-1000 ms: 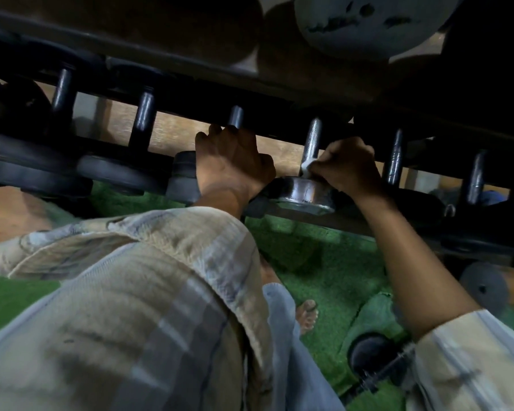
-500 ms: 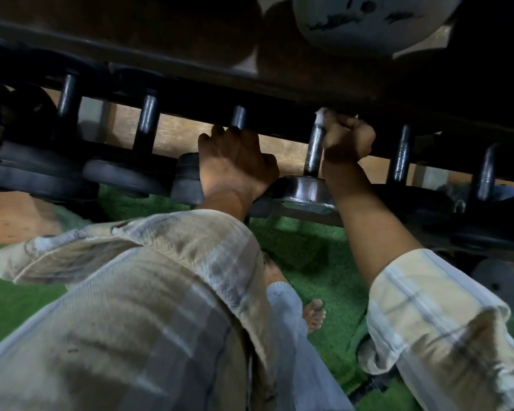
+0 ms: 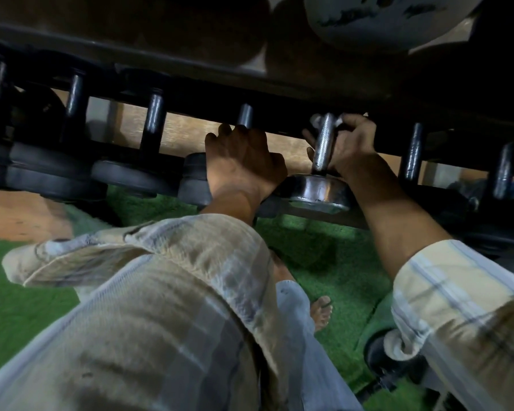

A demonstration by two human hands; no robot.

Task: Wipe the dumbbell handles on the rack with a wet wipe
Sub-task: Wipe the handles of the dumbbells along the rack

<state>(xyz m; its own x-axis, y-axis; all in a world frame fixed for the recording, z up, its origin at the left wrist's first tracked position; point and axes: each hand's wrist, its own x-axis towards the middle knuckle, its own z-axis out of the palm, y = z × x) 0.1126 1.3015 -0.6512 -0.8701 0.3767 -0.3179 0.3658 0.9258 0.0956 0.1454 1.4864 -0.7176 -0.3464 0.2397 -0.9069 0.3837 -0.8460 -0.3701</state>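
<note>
A row of dumbbells lies on a dark rack (image 3: 190,81), handles pointing away from me. A knurled chrome handle (image 3: 323,143) rises from a shiny steel dumbbell head (image 3: 318,194). My right hand (image 3: 350,143) wraps behind and around the upper part of this handle, with a white wet wipe (image 3: 316,119) showing at its top by my fingers. My left hand (image 3: 244,161) rests flat over the neighbouring black dumbbell head (image 3: 192,179), covering the lower part of that dumbbell's handle (image 3: 245,115).
More dark handles (image 3: 155,120) stand to the left and others (image 3: 413,152) to the right. A grey weight plate (image 3: 383,22) sits on the shelf above. Green turf (image 3: 324,256) covers the floor, with my bare foot (image 3: 321,312) on it and a black weight (image 3: 383,351) nearby.
My right hand slid with the wipe from the bottom of the chrome handle up to its top, and now curls behind it. My left hand stayed on the black dumbbell head.
</note>
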